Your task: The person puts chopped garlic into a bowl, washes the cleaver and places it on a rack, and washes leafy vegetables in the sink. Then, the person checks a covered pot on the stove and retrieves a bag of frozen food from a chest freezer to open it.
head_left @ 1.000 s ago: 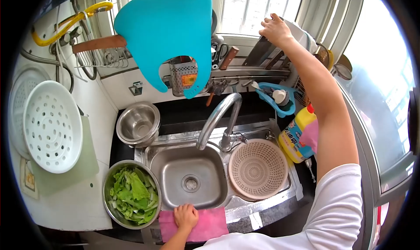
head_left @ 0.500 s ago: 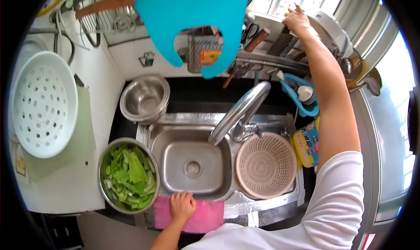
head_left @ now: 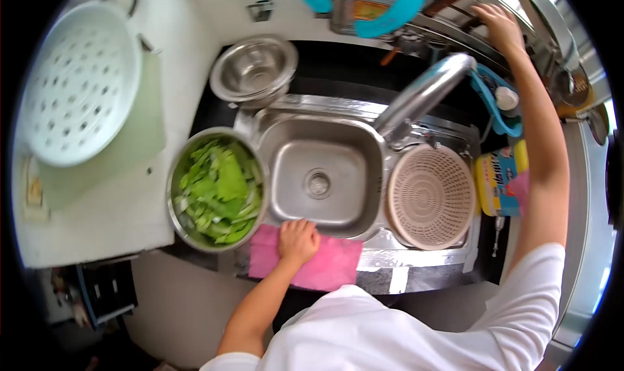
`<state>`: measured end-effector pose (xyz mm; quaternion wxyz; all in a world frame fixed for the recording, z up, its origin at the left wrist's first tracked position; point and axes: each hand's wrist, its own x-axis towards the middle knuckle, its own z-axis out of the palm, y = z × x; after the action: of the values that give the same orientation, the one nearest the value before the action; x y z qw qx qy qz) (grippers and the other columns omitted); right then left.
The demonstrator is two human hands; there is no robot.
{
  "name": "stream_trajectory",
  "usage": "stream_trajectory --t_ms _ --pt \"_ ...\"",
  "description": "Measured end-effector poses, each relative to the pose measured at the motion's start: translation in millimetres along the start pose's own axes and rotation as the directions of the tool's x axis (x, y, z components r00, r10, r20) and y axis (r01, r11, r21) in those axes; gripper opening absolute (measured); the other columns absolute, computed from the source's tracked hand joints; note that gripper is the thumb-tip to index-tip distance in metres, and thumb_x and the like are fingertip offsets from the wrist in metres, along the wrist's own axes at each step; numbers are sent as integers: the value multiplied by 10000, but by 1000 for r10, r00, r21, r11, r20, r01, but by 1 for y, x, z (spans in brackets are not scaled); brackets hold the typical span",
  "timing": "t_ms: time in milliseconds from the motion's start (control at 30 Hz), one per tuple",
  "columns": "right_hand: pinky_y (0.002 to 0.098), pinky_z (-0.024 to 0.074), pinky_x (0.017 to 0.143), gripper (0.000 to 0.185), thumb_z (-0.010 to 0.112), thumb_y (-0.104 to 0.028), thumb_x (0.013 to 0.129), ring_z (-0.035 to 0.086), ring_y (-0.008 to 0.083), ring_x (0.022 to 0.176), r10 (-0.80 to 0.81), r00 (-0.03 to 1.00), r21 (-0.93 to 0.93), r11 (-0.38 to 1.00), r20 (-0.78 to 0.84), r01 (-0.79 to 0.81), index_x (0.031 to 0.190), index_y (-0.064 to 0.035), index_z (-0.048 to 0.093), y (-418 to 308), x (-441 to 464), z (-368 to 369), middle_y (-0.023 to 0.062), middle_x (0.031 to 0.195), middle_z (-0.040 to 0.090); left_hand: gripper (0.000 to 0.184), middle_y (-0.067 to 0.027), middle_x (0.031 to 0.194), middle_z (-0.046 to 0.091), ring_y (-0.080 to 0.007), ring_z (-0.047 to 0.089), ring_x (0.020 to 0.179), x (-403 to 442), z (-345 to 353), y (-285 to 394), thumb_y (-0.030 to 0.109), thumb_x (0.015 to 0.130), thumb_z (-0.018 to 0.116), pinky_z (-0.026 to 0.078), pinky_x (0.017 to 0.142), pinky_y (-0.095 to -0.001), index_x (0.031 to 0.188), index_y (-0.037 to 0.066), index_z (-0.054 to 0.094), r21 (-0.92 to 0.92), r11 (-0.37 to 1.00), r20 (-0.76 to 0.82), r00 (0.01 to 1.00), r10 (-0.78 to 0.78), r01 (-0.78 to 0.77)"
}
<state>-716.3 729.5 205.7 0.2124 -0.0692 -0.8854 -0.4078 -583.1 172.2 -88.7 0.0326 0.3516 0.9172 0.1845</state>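
We see the two hands well apart. The left hand point(head_left: 299, 242) rests on a pink cloth point(head_left: 339, 260) at the front edge of the sink point(head_left: 351, 205), its fingers bent; we cannot tell whether they pinch the cloth. The right hand point(head_left: 497, 25) is stretched out to the rack point(head_left: 468, 43) on the back wall, beside the dark handle point(head_left: 472, 23) of a knife, and we cannot make out whether it grips anything. A brown handle point(head_left: 443, 2) stands farther left in the same rack, next to the turquoise bib point(head_left: 402, 13). Beside the cloth, on its left, we find a steel bowl point(head_left: 171, 192) of cut greens point(head_left: 224, 182), with smaller bowls point(head_left: 253, 69) nested behind it on the black worktop point(head_left: 341, 65). The tap point(head_left: 422, 95) leans over the back corner of the sink, and to the right of the sink sits a beige basket point(head_left: 430, 195). Near the right arm we see a yellow bottle point(head_left: 487, 184) and a blue caddy point(head_left: 499, 125). At far left, a white strainer point(head_left: 84, 85) overlaps a pale green board point(head_left: 148, 121).
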Motion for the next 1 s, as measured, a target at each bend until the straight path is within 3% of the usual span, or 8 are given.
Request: stream_trajectory --t_ms 167,233,433,533,600,733,867,1000 --pt "297 492 674 227 484 -154 896 638 229 785 402 901 668 717 -164 -199 1082 -89 595 -43 -100 -80 98 963 646 211 -66 916 595 -227 546 863 -5 10 -5 224 739 559 377 788 -370 880 74 608 -71 997 -141 990 11 -21" --pt "243 466 639 186 510 -46 856 589 119 702 568 812 773 452 134 -444 1018 -41 602 -109 -161 -128 82 843 634 244 -76 970 596 -228 546 916 -8 6 -5 245 757 565 377 813 -369 923 70 602 -155 988 -141 990 -9 -13" --pt "276 478 701 401 558 -222 859 614 169 800 -115 774 708 -340 622 -620 1223 -72 481 -376 -198 -181 95 929 624 297 -125 1075 572 -298 531 988 -4 -42 -18 140 740 607 409 850 -389 1020 53 566 -450 867 -180 972 148 -215" --pt "310 479 729 450 548 -284 864 617 208 881 -178 755 633 -445 631 -634 1229 -37 459 -437 -134 -220 157 996 618 279 -140 1075 558 -298 541 963 -31 -115 -40 41 718 568 440 807 -365 996 51 564 -556 807 -240 968 70 -197" --pt "356 470 762 488 541 -321 859 607 290 927 -123 806 727 -369 579 -579 1240 -33 442 -470 -106 -217 195 1028 605 284 -138 1022 554 -272 548 890 -50 -155 -75 -32 709 535 454 746 -324 984 32 558 -367 921 -537 838 -95 -131" --pt "430 443 815 455 547 -309 816 557 391 967 -70 855 854 -53 514 -518 1187 -57 471 -475 -77 -235 227 1023 594 373 -129 1082 476 -232 504 864 -85 -160 -139 9 767 558 449 736 -312 1128 21 466 -537 792 -561 579 -592 289" --pt "412 430 839 389 514 -152 758 554 379 970 -101 842 832 -129 530 -539 1129 -38 488 -465 -83 -235 231 1013 591 415 -115 1055 517 -205 536 901 -77 -145 -167 102 830 572 482 727 -294 1187 -9 391 -939 96 132 606 -785 329" --pt "325 438 791 385 552 -46 720 575 260 875 -102 821 711 -447 562 -543 1089 42 484 -460 -135 -202 176 946 595 281 -122 954 555 -211 559 827 -58 -130 -174 57 816 541 432 784 -328 1068 -17 439 -798 515 -167 706 -688 313"
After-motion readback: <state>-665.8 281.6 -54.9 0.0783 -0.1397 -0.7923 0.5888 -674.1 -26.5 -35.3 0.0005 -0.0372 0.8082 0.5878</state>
